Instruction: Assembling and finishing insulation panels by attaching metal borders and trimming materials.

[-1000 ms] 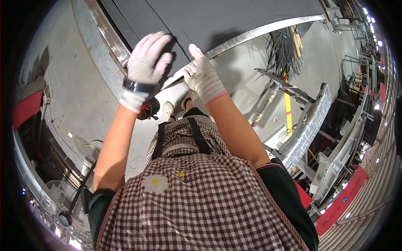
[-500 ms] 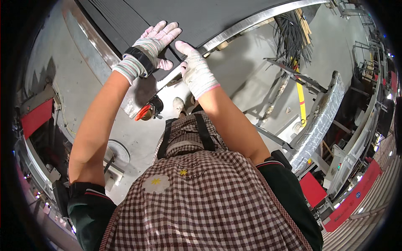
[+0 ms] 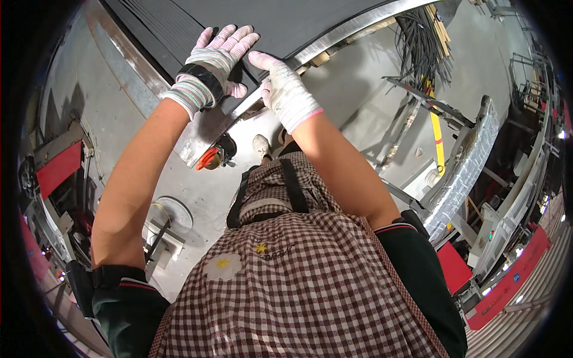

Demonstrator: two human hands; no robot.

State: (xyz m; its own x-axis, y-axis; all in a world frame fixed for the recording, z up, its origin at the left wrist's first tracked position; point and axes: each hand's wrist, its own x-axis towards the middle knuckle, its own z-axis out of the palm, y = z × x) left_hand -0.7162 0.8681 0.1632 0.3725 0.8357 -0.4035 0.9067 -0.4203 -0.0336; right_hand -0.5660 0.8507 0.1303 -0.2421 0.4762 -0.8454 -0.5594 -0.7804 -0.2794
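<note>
**Both palms on the dark panel at its metal-edged corner**

Your left hand (image 3: 216, 59) lies flat and fully spread on the dark ribbed panel (image 3: 250, 18), fingers straight, gripping nothing. Your right hand (image 3: 286, 92) is also open, its fingers pressed along the shiny metal edge strip (image 3: 352, 27) where it meets the panel's corner; it holds nothing either. The panel sits up ahead of you, above the grey floor (image 3: 358, 89), with a red-and-black tool (image 3: 216, 154) hanging just below the corner.

To do this well, keep your palms flat so the pressure spreads evenly, and keep your right fingertips on top of the strip, not curled under its edge, which looks sharp. Stand square so neither arm overreaches.

Compared with half a second ago, your hands have stayed on the same corner, but your left fingers are now laid closer together and flatter. A second ago both hands sat lower in view, nearer your chest, and the left one covered more of the corner.
</note>
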